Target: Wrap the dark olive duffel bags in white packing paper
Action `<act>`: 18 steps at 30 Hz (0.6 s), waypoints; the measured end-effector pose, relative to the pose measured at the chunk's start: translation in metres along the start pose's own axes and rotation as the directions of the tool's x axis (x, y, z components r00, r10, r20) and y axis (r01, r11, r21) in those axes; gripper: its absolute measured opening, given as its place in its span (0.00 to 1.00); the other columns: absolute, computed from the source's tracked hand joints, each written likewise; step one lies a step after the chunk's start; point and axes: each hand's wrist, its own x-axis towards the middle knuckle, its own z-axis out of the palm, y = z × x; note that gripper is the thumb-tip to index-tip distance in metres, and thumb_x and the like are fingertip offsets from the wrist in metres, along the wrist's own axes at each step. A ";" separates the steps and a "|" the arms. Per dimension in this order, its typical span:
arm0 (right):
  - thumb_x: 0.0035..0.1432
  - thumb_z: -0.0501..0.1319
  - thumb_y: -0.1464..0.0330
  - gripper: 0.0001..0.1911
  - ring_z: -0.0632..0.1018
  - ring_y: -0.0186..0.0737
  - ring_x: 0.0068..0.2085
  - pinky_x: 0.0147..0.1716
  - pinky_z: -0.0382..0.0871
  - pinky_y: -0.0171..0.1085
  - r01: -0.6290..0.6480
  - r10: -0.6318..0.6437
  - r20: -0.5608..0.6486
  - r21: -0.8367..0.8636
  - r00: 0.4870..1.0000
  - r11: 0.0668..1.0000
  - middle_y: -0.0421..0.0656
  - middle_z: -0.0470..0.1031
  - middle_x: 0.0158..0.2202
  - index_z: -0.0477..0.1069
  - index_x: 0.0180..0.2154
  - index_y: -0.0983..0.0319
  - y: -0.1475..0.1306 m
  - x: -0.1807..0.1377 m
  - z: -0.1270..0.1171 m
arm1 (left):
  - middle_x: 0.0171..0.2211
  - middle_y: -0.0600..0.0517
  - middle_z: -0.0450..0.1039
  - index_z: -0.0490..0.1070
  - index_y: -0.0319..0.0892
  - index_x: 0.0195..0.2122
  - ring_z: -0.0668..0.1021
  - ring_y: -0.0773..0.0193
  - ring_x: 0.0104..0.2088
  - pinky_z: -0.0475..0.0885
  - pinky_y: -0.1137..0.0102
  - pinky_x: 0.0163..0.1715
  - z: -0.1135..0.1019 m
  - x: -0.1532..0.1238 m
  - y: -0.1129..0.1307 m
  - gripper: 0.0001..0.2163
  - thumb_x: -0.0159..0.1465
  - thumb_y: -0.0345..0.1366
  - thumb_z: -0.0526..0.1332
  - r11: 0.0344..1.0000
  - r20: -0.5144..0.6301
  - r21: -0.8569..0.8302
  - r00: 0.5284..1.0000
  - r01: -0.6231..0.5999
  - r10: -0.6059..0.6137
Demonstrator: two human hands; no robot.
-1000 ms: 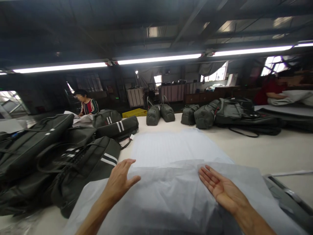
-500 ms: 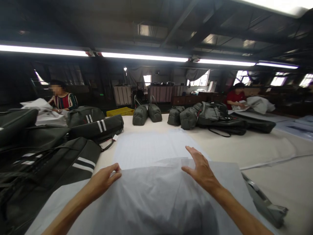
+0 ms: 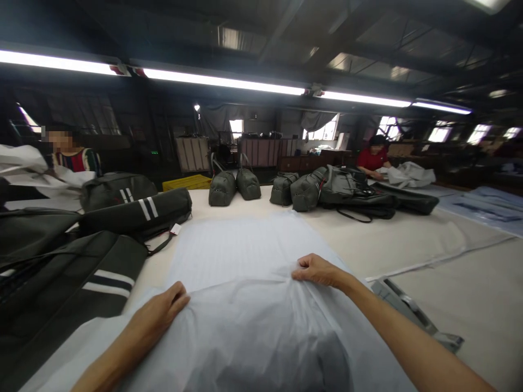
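Observation:
A large sheet of thin white paper lies over something dark on the table in front of me, on top of a flat stack of more white paper. My left hand rests on the sheet's far left edge with its fingers curled onto it. My right hand pinches the sheet's far edge, and the paper wrinkles under its closed fingers.
Dark green bags with white stripes are heaped at my left. More bags line the far side of the cream table. A grey tool lies at my right. One person works far left, another in red far right.
Both hands went from open and lifted to closed on the paper's far edge. The right hand turned palm down and pinched the sheet. My view swung right.

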 end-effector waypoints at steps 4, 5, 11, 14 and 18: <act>0.45 0.66 0.60 0.17 0.56 0.29 0.24 0.21 0.48 0.32 -0.006 0.005 0.057 0.012 0.998 1.000 0.32 0.55 0.20 0.60 0.21 0.61 0.007 0.007 -0.001 | 0.53 0.45 0.73 0.68 0.46 0.50 0.72 0.48 0.56 0.63 0.48 0.57 -0.009 -0.008 0.039 0.13 0.68 0.39 0.51 0.923 -0.416 0.295 0.837 -0.246 0.356; 0.45 0.66 0.59 0.18 0.56 0.29 0.24 0.21 0.48 0.32 -0.011 0.010 0.071 0.020 0.997 1.000 0.32 0.56 0.19 0.61 0.21 0.61 0.010 0.008 -0.001 | 0.55 0.46 0.71 0.68 0.47 0.52 0.70 0.49 0.58 0.63 0.49 0.58 -0.011 -0.010 0.061 0.13 0.68 0.39 0.52 0.890 -0.444 0.331 0.781 -0.313 0.440; 0.43 0.68 0.57 0.17 0.58 0.28 0.23 0.21 0.52 0.31 -0.004 0.000 0.080 0.051 0.997 0.999 0.31 0.58 0.18 0.66 0.21 0.62 0.013 0.018 0.008 | 0.67 0.49 0.55 0.53 0.55 0.66 0.57 0.41 0.66 0.58 0.35 0.59 0.025 -0.001 0.212 0.31 0.64 0.60 0.54 0.762 0.046 0.118 0.770 -0.637 0.637; 0.42 0.69 0.60 0.14 0.66 0.31 0.25 0.25 0.60 0.32 0.025 -0.024 -0.009 0.065 1.000 0.998 0.34 0.67 0.20 0.72 0.24 0.63 0.005 0.015 -0.002 | 0.69 0.48 0.48 0.50 0.56 0.67 0.48 0.33 0.67 0.48 0.26 0.57 0.054 0.014 0.234 0.38 0.60 0.68 0.48 0.810 0.295 0.019 0.777 -0.586 0.555; 0.53 0.63 0.55 0.27 0.75 0.43 0.48 0.49 0.66 0.39 0.078 -0.036 -0.345 0.108 0.938 0.991 0.46 0.76 0.49 0.70 0.52 0.61 0.019 -0.036 -0.051 | 0.69 0.52 0.46 0.49 0.60 0.66 0.44 0.35 0.68 0.45 0.27 0.58 0.067 0.022 0.226 0.34 0.62 0.67 0.46 0.837 0.322 0.008 0.794 -0.547 0.516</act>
